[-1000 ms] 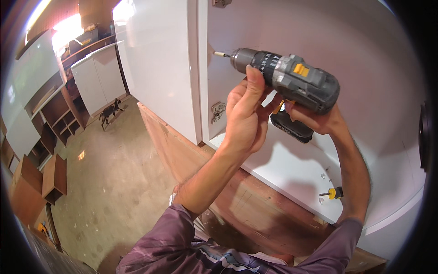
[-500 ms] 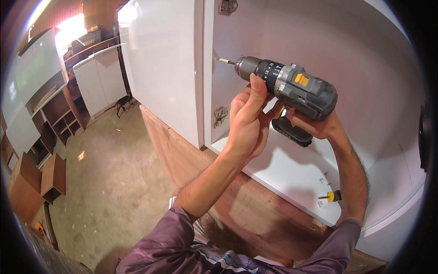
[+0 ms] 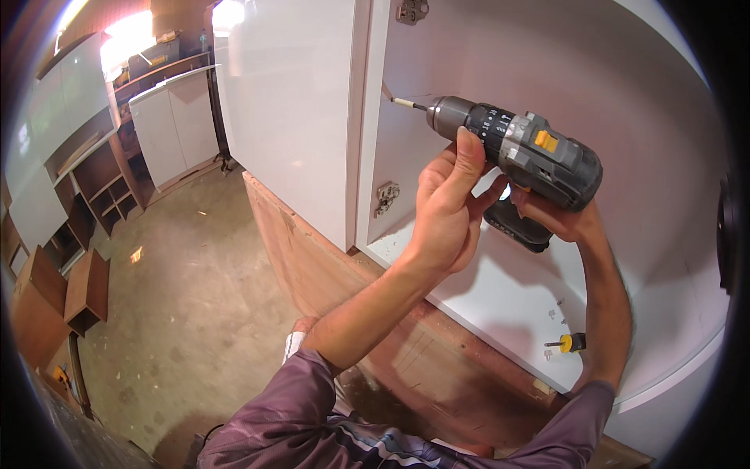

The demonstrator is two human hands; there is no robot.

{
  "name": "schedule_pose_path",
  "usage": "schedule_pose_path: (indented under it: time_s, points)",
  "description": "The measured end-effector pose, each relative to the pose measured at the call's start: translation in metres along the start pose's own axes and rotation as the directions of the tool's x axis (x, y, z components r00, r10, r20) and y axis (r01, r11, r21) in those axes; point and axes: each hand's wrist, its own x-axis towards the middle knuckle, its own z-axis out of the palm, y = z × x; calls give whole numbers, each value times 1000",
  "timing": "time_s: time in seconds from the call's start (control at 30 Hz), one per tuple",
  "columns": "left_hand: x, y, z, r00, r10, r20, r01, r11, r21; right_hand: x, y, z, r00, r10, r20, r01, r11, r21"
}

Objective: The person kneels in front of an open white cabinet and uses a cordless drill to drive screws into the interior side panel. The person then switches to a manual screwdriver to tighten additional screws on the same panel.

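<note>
A grey and black cordless drill (image 3: pixel 539 156) with a yellow switch on top is held level inside the white cabinet. My right hand (image 3: pixel 553 217) is wrapped round its handle, just above the black battery (image 3: pixel 517 225). From below, my left hand (image 3: pixel 453 199) steadies the drill's front, its thumb lying against the numbered collar. The bit (image 3: pixel 406 103), with a pale sleeve-like section near its tip, points left at the cabinet's side panel (image 3: pixel 402 144). Its tip is at or very close to that panel; contact cannot be made out for certain.
Metal hinges (image 3: pixel 386 198) sit on the side panel above and below the bit. A short yellow-black screwdriver (image 3: pixel 573 342) and several small metal fittings (image 3: pixel 551 315) lie on the cabinet floor. A white door (image 3: pixel 289 117) stands at left. Wooden boxes (image 3: pixel 86 291) rest on the concrete floor.
The whole view has shifted, so the cabinet, drill and hands appear further right. Both hands keep the same hold, and the bit stays at the side panel.
</note>
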Motion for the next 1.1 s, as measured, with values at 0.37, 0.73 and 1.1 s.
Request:
schedule_pose_path:
  time_s: [0.37,0.73,1.1]
  points:
    - [-15,8,-13,989,-50,138,-30,852,522,-13,25,-64,994,-94,-47,93,996,-11]
    - [-3,82,-59,818,176,547,-114,-883,454,7,-7,-87,981,78,-175,-47,983,177]
    - [-4,22,-58,815,-377,441,-572,-398,717,14,24,-60,887,452,-97,-335,773,539]
